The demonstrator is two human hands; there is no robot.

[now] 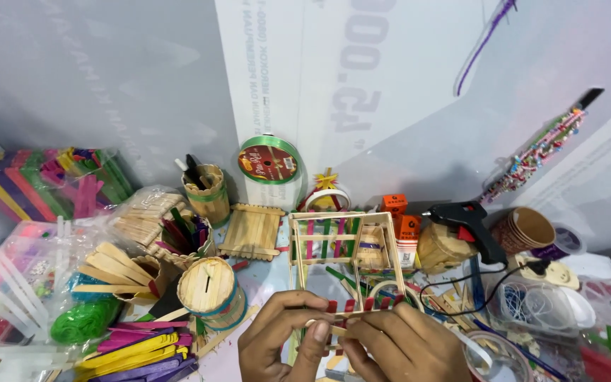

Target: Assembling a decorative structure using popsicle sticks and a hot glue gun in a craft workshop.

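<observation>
Pinching one craft-stick frame house [341,258] at its lower rail, the left hand [284,339] and right hand [397,346] meet at the table's near edge. One black glue gun [464,223] lies right; two stick-built cylinder pots [210,286] stand left.

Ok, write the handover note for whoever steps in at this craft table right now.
Left hand: grip pinched on the near edge of the open box frame of pale craft sticks, by the short red sticks standing along it.
Right hand: grip closed on the same near edge, fingers curled over a pale stick.
Things: the black hot-glue gun rests to the right, beyond the frame, cable trailing. Loose coloured flat sticks lie at the left.
Done: frame stands assembled, with pink and green sticks upright in its far side.
Left: near side shows only a few red uprights; other faces look open.
</observation>
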